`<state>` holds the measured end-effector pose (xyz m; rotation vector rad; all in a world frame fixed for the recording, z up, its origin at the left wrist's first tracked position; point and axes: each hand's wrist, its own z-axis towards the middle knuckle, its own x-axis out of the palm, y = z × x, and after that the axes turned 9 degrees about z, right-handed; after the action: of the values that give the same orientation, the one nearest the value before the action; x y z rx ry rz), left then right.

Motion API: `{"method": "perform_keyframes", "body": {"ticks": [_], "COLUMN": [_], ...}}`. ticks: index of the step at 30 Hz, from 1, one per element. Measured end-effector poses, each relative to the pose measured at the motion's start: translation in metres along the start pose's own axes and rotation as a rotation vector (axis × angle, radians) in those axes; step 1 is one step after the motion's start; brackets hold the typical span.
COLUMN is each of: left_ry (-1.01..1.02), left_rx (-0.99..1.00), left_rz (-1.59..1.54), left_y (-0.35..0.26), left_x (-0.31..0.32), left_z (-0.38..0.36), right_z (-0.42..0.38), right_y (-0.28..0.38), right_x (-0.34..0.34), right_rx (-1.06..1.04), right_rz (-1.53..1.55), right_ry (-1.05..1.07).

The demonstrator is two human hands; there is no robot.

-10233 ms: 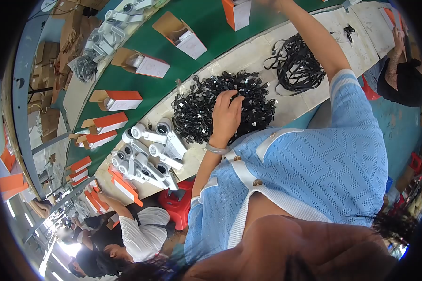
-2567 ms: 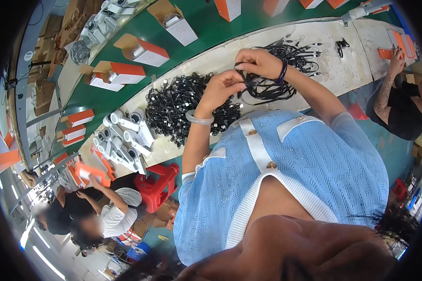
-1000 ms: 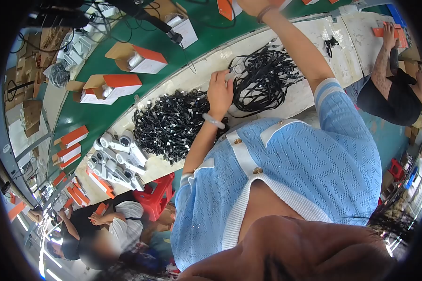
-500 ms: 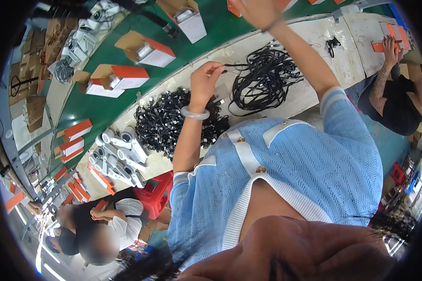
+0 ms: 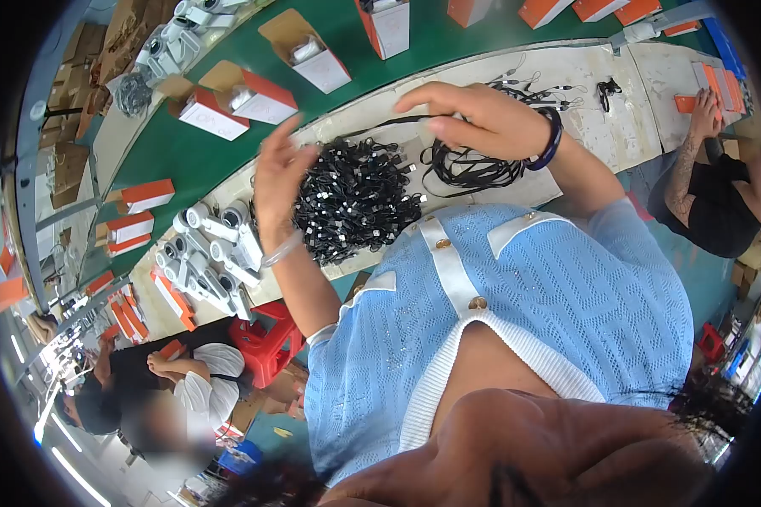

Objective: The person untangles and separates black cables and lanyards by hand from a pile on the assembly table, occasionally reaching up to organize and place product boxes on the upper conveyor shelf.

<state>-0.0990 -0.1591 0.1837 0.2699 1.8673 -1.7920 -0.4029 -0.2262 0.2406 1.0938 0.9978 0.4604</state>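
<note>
My left hand (image 5: 279, 184), with a pale bracelet at the wrist, is raised at the left edge of a heap of black cables with silver connectors (image 5: 355, 198). Its fingers are apart and somewhat blurred. My right hand (image 5: 495, 122), wearing a dark bracelet, hovers over a tangle of flat black straps (image 5: 473, 171) and hides part of it. Thumb and index finger are spread. One black strap (image 5: 380, 124) stretches left from beside the right thumb, passing above the cable heap; its contact with the fingers is unclear.
White devices (image 5: 216, 253) lie left of the cables. Orange-and-white boxes (image 5: 317, 68) stand on the green surface (image 5: 338, 106). A small black cord (image 5: 607, 93) lies at the right. Co-workers sit at the left (image 5: 207, 376) and right (image 5: 719, 198), near a red stool (image 5: 266, 342).
My left hand has moved left and opened off the strap. My right hand has come down from the top to the straps. The strap now extends farther left, and the view has shifted slightly.
</note>
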Motion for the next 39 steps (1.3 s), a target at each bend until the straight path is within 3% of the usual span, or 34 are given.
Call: {"method": "perform_keyframes", "body": {"ticks": [1, 3, 5, 6, 9, 10, 12, 14, 15, 16, 17, 18, 20, 21, 22, 26, 28, 31, 34, 37, 38, 39], "left_ry": [0.204, 0.470, 0.638, 0.583, 0.547, 0.477, 0.384, 0.339, 0.379, 0.423, 0.473, 0.437, 0.224, 0.111, 0.121, 0.188, 0.189, 0.189, 0.225, 0.176, 0.236, 0.285], "left_rx": [-0.036, 0.082, 0.144, 0.151, 0.187, 0.203, 0.178, 0.200, 0.215, 0.229, 0.239, 0.235, 0.375, 0.444, 0.333, 0.398, 0.510, 0.458, 0.502, 0.626, 0.552, 0.326], "left_rz": [-0.237, -0.674, -0.386, -0.362, -0.476, -0.473, -0.381, -0.244, -0.190, -0.133, -0.075, -0.030, 0.326, 0.503, 0.582, 0.841, 0.879, 1.032, 0.999, 0.652, 0.417, 0.079], "left_y": [-0.027, -0.052, -0.050, -0.056, -0.052, -0.048, -0.045, -0.047, -0.053, -0.060, -0.064, -0.058, -0.050, -0.045, -0.032, 0.063, 0.083, 0.096, 0.097, 0.086, 0.083, 0.079], "left_x": [0.014, 0.054, 0.072, 0.076, 0.067, 0.060, 0.053, 0.052, 0.054, 0.057, 0.060, 0.066, 0.066, 0.065, 0.066, 0.104, 0.121, 0.136, 0.134, 0.129, 0.131, 0.134], "left_z": [-0.012, -0.021, -0.015, -0.018, -0.012, -0.012, -0.011, -0.012, -0.011, -0.009, -0.007, -0.001, 0.005, 0.009, 0.014, 0.034, 0.034, 0.036, 0.042, 0.038, 0.039, 0.038], "right_z": [0.011, 0.033, 0.045, 0.046, 0.033, 0.021, 0.017, 0.021, 0.016, 0.027, 0.029, 0.033, 0.030, 0.024, 0.018, 0.010, 0.016, 0.026, 0.039, 0.045, 0.047, 0.047], "right_y": [0.008, 0.021, 0.037, 0.053, 0.044, 0.054, 0.054, 0.020, 0.001, -0.015, -0.027, -0.050, -0.090, -0.104, -0.118, -0.166, -0.181, -0.196, -0.199, -0.221, -0.227, -0.233], "right_x": [0.005, 0.014, 0.012, 0.002, -0.026, -0.067, -0.095, -0.054, -0.034, -0.015, 0.010, 0.034, 0.044, 0.046, 0.048, 0.051, 0.054, 0.057, 0.054, 0.050, 0.053, 0.055], "right_rx": [-0.109, -0.328, -0.279, -0.200, -0.392, -0.344, -0.353, -0.438, -0.179, -0.413, -0.223, -0.251, 0.196, 0.267, 0.335, 0.512, 0.544, 0.563, 0.497, 0.288, 0.261, 0.233], "right_rz": [0.010, 0.035, 0.006, 0.015, 0.096, 0.290, 0.154, -0.536, -0.396, -0.163, 0.174, 0.262, 0.632, 0.595, 0.557, 0.479, 0.373, 0.257, 0.214, 0.073, -0.008, -0.091], "right_ry": [0.021, 0.064, 0.052, 0.079, -0.269, -0.052, -0.121, -0.695, -0.495, -0.326, -0.113, -0.116, 0.251, 0.222, 0.194, 0.092, 0.151, 0.190, 0.093, -0.153, -0.239, -0.321]}}
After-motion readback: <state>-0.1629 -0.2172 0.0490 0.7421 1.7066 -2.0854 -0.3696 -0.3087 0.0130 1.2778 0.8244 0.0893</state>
